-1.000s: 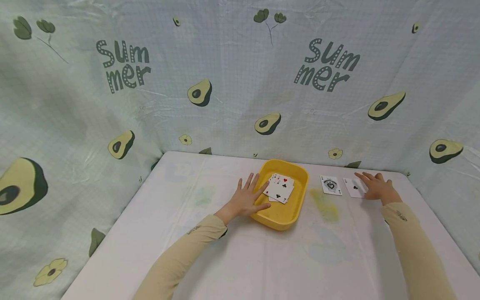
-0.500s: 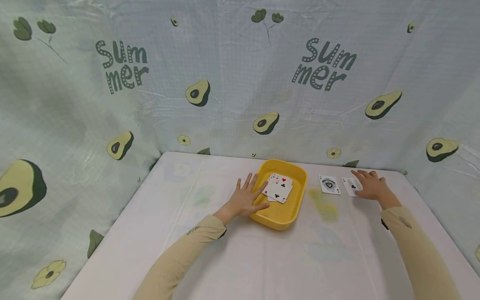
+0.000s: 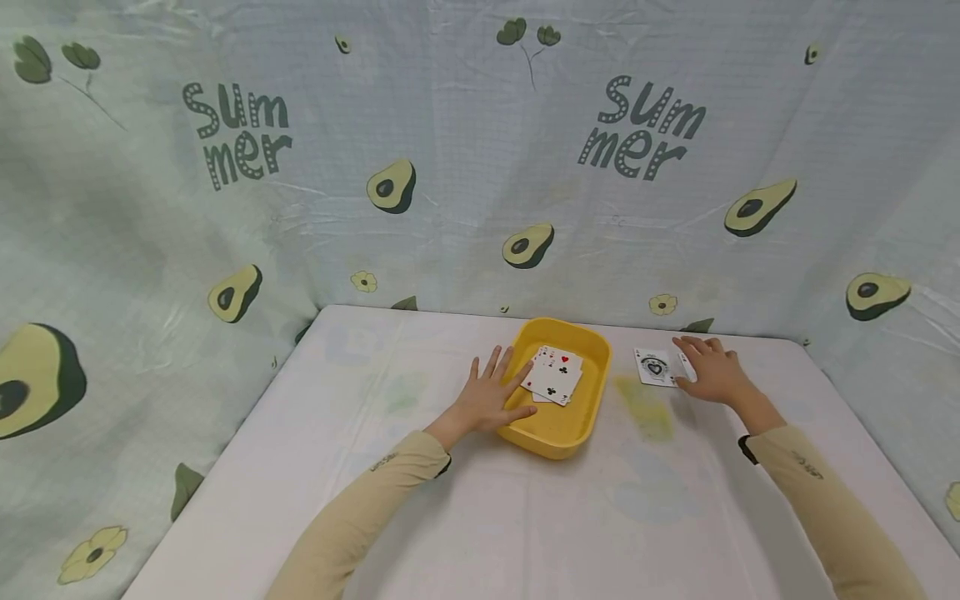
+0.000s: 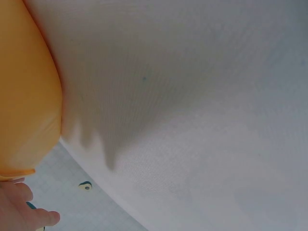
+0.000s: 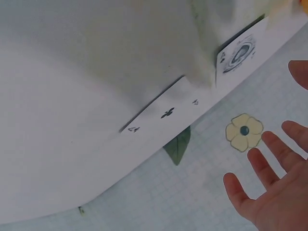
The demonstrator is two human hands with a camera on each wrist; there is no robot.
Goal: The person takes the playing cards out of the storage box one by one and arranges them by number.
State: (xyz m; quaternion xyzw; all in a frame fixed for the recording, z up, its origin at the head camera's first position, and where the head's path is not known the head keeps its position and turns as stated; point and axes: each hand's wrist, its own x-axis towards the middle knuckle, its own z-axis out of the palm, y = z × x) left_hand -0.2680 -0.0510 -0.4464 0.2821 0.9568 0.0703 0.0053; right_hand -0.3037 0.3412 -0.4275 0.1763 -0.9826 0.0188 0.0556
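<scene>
Head, ace of spades (image 3: pixel 655 367): prob. v. light, thin, springy, slick-faced; might crease if bent hard. Best hold, my est.: nail under a corner, then pinch by long edges.
Head, R hand (image 3: pixel 716 372): over table (image 3: pixel 600 517), just R of that card, thumb by its near corner; contact unclear from here.
Head, yellow bin (image 3: pixel 551 442): between hands, nearer L; loose cards (image 3: pixel 553 375) face up inside, overlapping.
Head, L hand (image 3: pixel 483 398): at bin's L side, fingers spread, reaching over rim.
L wrist, bin wall: smooth, looks like plastic; prob. light, semi-stiff, apt to slide if nudged; hold at rim.
L wrist, L hand: low in corner, fingertips by rim; touching or not, can't tell.
R wrist, ace of clubs (image 5: pixel 166 113): flat on table, face up, apart from ace of spades; handling prob. same, long edge best.
R wrist, R hand: fingers apart, nothing held, off both aces in this view.
Hands: well apart from each other.
</scene>
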